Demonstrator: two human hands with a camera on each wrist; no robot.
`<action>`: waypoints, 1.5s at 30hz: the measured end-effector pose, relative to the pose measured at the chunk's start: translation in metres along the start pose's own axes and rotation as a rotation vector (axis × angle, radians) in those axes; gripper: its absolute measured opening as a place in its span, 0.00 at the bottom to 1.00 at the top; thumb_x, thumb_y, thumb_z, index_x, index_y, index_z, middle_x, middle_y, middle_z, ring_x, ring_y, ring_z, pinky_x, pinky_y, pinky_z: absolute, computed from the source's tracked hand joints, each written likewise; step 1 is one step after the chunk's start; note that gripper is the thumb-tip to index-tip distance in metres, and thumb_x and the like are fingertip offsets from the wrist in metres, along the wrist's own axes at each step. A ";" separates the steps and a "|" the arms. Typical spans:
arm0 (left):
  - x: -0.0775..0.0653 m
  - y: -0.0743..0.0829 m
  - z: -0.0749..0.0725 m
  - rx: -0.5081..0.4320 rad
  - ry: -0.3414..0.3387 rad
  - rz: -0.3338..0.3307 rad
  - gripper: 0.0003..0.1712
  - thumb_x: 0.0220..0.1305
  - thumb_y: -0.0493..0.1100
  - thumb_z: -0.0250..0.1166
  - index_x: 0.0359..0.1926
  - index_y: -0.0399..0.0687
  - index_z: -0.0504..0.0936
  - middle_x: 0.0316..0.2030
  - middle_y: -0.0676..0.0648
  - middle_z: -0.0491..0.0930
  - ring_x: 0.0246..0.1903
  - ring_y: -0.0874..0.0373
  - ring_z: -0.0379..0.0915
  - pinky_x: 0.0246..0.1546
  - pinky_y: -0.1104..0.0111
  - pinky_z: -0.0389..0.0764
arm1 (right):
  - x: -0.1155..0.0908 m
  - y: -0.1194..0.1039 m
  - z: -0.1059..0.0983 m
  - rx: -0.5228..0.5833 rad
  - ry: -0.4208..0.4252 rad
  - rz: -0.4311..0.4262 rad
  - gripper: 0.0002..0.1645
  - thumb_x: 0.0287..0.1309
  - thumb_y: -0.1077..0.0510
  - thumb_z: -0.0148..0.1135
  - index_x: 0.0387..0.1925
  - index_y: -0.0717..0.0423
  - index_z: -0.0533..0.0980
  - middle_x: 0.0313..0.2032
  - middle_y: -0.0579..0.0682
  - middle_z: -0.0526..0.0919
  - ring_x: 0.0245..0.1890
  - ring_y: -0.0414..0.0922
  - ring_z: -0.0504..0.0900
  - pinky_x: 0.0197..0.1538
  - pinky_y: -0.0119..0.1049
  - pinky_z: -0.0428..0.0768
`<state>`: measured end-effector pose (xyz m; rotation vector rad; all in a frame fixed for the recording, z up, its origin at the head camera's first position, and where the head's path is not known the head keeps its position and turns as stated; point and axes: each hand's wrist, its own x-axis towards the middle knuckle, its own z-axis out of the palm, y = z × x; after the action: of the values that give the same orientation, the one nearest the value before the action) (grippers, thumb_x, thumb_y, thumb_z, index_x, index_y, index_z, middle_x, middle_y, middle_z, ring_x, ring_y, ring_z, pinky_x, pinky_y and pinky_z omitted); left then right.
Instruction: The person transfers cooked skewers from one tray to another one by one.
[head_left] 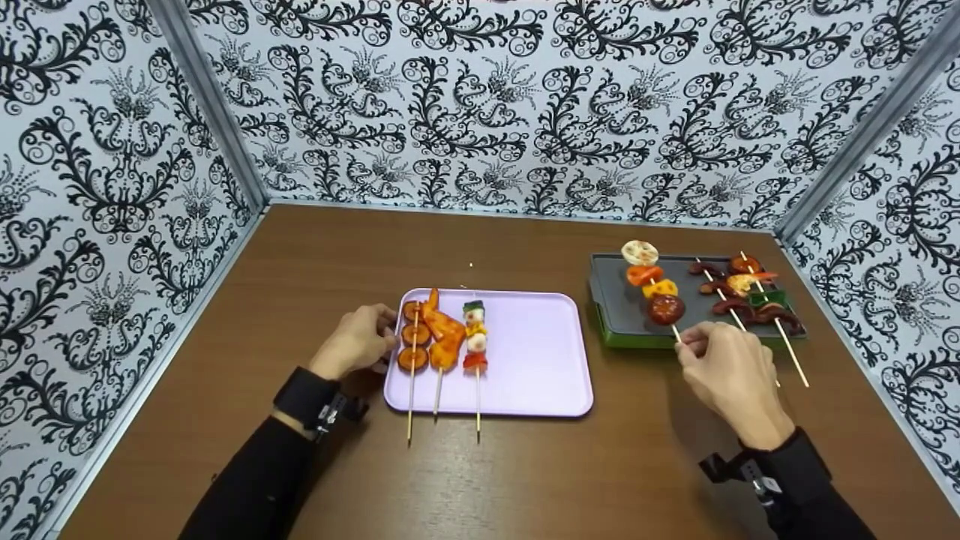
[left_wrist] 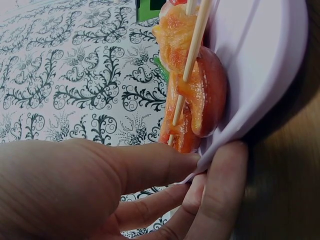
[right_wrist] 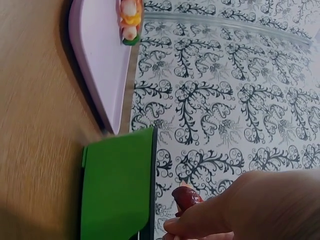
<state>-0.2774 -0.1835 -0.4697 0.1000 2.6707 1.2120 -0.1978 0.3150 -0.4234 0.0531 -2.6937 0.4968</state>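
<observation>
My left hand pinches the left rim of a lilac tray between thumb and fingers, as the left wrist view shows up close. On the tray's left half lie three skewers: one with brown-edged orange slices, one with a glazed chicken wing, one with mixed vegetable pieces. With its thumb and fingers my right hand grips the stick of a vegetable skewer. That skewer carries a pale round slice, red and yellow pieces and a dark red slice, and overlaps the grill plate's left part in the head view.
A green grill with a grey plate stands right of the tray. Two more skewers lie on its right side: one with dark curled pieces, one mixed with shrimp. Patterned walls bound the brown table.
</observation>
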 end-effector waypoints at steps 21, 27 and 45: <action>0.001 0.000 0.000 0.015 0.006 -0.003 0.23 0.64 0.33 0.63 0.61 0.38 0.77 0.44 0.38 0.80 0.38 0.47 0.80 0.23 0.64 0.88 | -0.001 -0.028 0.016 0.080 -0.061 -0.041 0.03 0.57 0.57 0.71 0.32 0.52 0.84 0.24 0.43 0.82 0.24 0.42 0.78 0.27 0.39 0.74; 0.001 -0.001 0.000 0.031 0.009 0.002 0.23 0.64 0.33 0.64 0.61 0.38 0.77 0.43 0.39 0.80 0.38 0.48 0.80 0.24 0.65 0.88 | -0.001 -0.036 0.022 0.095 -0.077 -0.049 0.04 0.57 0.57 0.71 0.32 0.53 0.84 0.24 0.44 0.82 0.23 0.41 0.77 0.27 0.39 0.74; 0.000 0.000 0.000 0.003 0.005 0.000 0.24 0.64 0.32 0.64 0.61 0.37 0.77 0.45 0.38 0.80 0.38 0.47 0.81 0.23 0.64 0.88 | -0.003 -0.066 0.041 0.112 -0.092 -0.103 0.04 0.55 0.56 0.72 0.28 0.50 0.83 0.23 0.40 0.80 0.23 0.40 0.77 0.28 0.39 0.77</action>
<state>-0.2777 -0.1834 -0.4699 0.0969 2.6771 1.2100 -0.2033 0.2390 -0.4380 0.2500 -2.7325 0.6267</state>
